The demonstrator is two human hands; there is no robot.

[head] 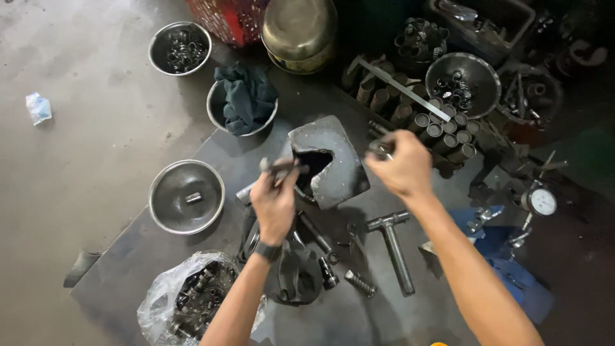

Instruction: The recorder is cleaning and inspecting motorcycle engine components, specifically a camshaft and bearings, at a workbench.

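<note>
a thin grey metal rod (277, 168) sat clamped in the left hand (274, 206), raised above the dark steel work plate (410, 314), wrist bent back, a black wristband below. the right hand (398, 168) pinched a small blurred metal ring (380, 149), forearm stretched forward. between both hands lay a broken grey metal casing (336, 170). a t-shaped steel wrench (392, 240) lay nearby, a shallow steel bowl (186, 196) to the left.

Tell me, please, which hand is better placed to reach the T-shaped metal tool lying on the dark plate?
Probably the right hand. The T-shaped tool lies just below it on its side, while the left hand is further away. Both hands already grip small metal parts.
</note>
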